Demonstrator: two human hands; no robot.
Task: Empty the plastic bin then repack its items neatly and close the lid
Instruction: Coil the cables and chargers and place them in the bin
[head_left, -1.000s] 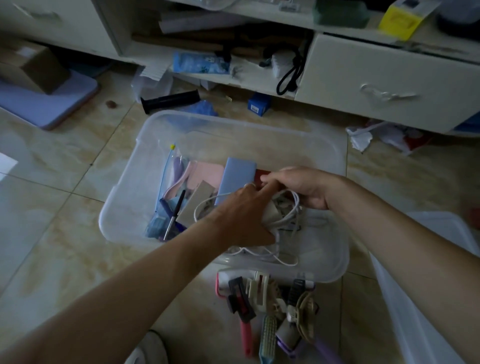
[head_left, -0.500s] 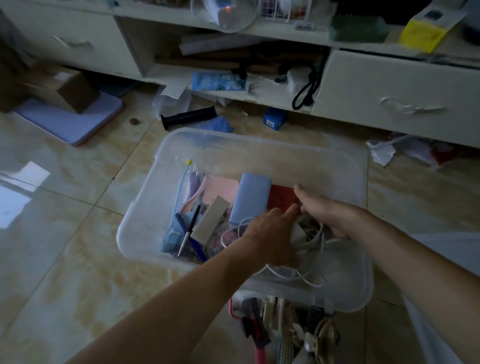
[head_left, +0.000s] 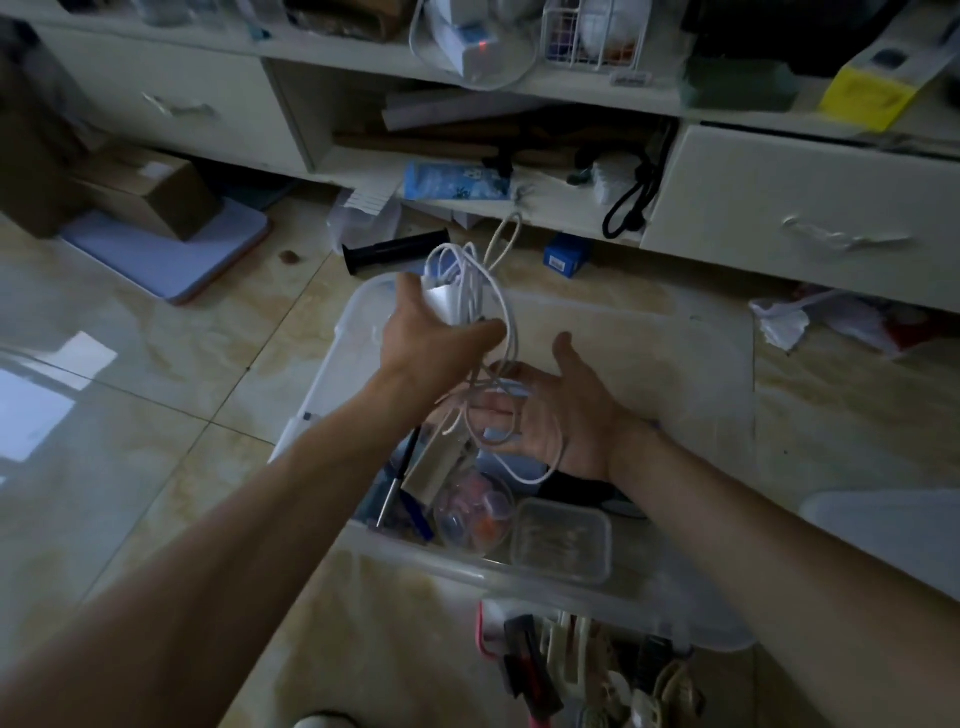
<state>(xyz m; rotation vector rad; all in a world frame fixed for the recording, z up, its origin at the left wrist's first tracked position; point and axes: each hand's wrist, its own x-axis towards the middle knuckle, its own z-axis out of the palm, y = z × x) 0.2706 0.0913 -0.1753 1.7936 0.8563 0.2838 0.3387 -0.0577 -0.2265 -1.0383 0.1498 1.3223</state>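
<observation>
The clear plastic bin (head_left: 691, 364) stands on the tiled floor in front of me. My left hand (head_left: 431, 332) is raised above it and grips a white charger with a tangled white cable (head_left: 467, 291). Loops of that cable hang down onto my right hand (head_left: 561, 421), which lies palm up with fingers spread beneath them. Left in the bin are a small clear lidded box (head_left: 561, 540), a round clear case (head_left: 472, 509), a pen (head_left: 395, 488) and some flat items partly hidden by my arms.
A pile of combs, clips and brushes (head_left: 571, 665) lies on the floor at the bin's near side. The bin's lid (head_left: 883, 525) lies at the right. White drawers and cluttered shelves (head_left: 779, 208) stand behind. A cardboard box (head_left: 150, 192) sits far left.
My left hand has lifted the charger and cable out of the bin. My right hand has turned palm up under the hanging loops. The camera has tilted up and nearer.
</observation>
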